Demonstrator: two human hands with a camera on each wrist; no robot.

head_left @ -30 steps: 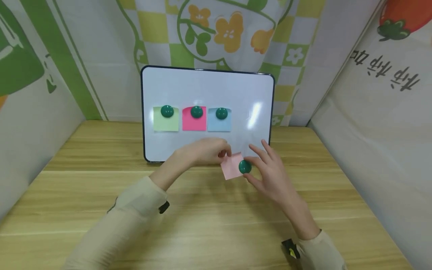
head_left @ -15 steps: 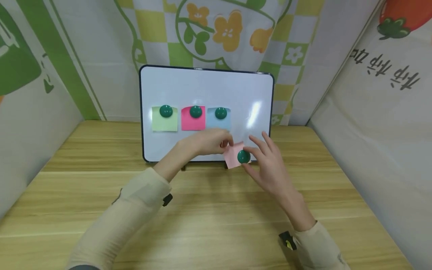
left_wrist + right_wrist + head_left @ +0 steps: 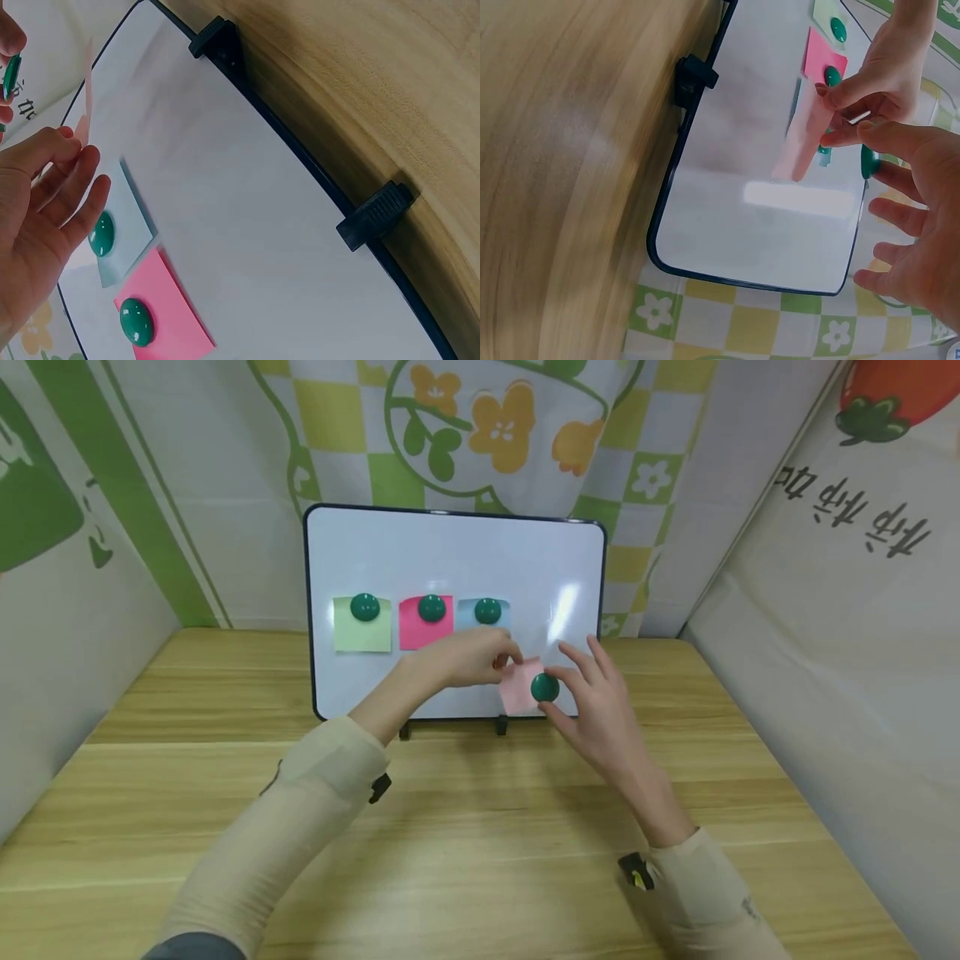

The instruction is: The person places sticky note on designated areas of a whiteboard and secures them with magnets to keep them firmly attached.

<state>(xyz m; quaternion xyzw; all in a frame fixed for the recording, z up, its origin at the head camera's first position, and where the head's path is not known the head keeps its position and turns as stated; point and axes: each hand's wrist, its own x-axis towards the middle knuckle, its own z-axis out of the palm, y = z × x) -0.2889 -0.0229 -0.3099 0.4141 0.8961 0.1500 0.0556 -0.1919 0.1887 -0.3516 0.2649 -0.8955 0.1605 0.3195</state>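
My left hand (image 3: pixel 474 657) pinches a light pink sticky note (image 3: pixel 519 687) by its upper left corner, in front of the whiteboard's lower right part. In the left wrist view the note (image 3: pixel 88 97) appears almost edge-on. Between thumb and index finger, my right hand (image 3: pixel 600 714) holds a round green magnet (image 3: pixel 545 687), its other fingers spread. The magnet overlaps the note's right side in the head view; the right wrist view shows the magnet (image 3: pixel 868 161) apart from the note (image 3: pixel 804 139). The whiteboard (image 3: pixel 450 552) stands upright behind both hands.
On the board, green magnets hold a pale green note (image 3: pixel 362 635), a bright pink note (image 3: pixel 426 635) and a light blue note (image 3: pixel 467 612), partly behind the left hand. Black feet (image 3: pixel 502 725) support the board on the wooden table (image 3: pixel 480 860). Printed cloth (image 3: pixel 337 418) hangs behind.
Both hands have moved up and forward toward the board, carrying the light pink note and the magnet. The left hand now covers part of the blue note. Both grips stay the same.
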